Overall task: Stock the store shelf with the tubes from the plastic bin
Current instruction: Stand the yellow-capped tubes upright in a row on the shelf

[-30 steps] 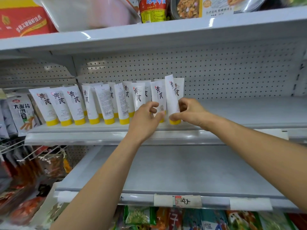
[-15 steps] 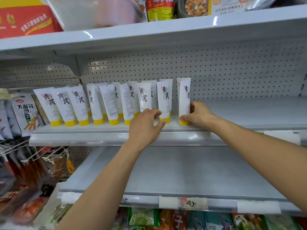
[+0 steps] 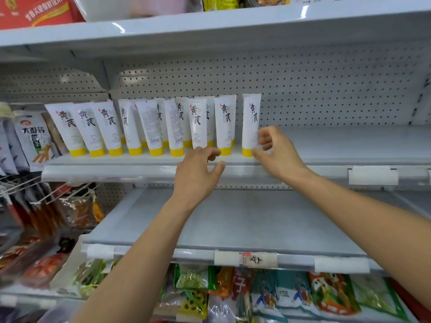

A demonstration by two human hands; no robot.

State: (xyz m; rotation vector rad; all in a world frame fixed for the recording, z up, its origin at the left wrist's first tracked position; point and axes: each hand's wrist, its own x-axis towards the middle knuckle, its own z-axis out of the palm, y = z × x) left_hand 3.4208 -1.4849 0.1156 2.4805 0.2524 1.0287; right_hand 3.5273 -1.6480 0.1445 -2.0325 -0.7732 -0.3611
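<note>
From the head camera, the tubes (image 3: 149, 127) stood cap-down in a row along the front edge of the middle shelf (image 3: 349, 145). Their white bodies rose over yellow caps, and the row ran from the shelf's left end to about its middle, with a few more tubes standing behind in a second row. The last tube (image 3: 250, 127), at the right end of the row, stood upright with a small gap between it and its neighbour.

Your right hand (image 3: 277, 155) was just beside that tube on its right, fingers loosely curled and spread, not closed round anything. The thumb tip lay at the yellow cap (whether it actually touched, I could not tell). Your left hand (image 3: 198, 173) hung in front of the shelf's front edge, below the middle tubes, with fingers relaxed and half bent, holding nothing.

The plastic bin (image 3: 112, 8) sat on the top shelf (image 3: 233, 22) near its left end, beside a red box (image 3: 35, 10). Snack packets (image 3: 32, 138) hung to the left of the row. The lower shelf (image 3: 233, 224) carried a handwritten price label (image 3: 251, 259) on its front edge, with bright packets (image 3: 279, 297) beneath.
</note>
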